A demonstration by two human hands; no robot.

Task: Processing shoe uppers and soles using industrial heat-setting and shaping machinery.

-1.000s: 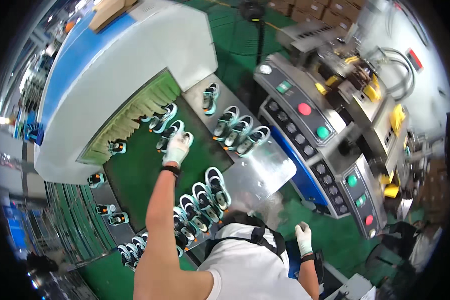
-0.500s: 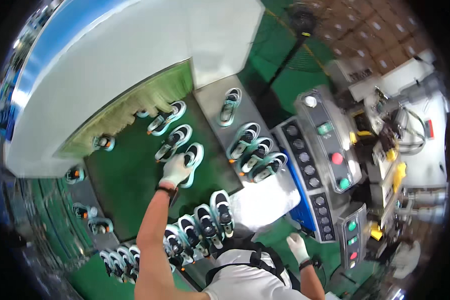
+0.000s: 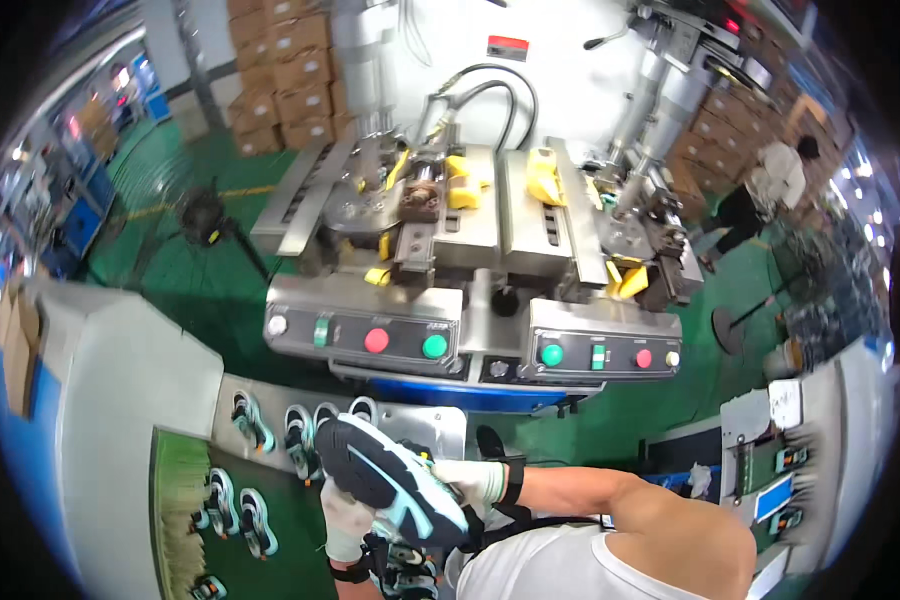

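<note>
A sneaker is up in front of me, its black, white and pale-blue sole turned toward the view. My left hand, in a white glove, grips its left side. My right hand, also gloved, has its fingers round the other side, partly hidden by the shoe. Behind and left of it, several similar sneakers stand on a metal ledge. More sneakers lie on the green conveyor belt, and others are partly covered below my hands.
Ahead stands a machine with two button panels and yellow-covered clamps. A fringed opening of a white housing is at left, a floor fan beyond it. Another person stands far right. Cartons are stacked behind.
My view has swung right to face the machine. The sneaker my left hand was touching on the belt is now lifted and tipped sole-out, with both hands on it.
</note>
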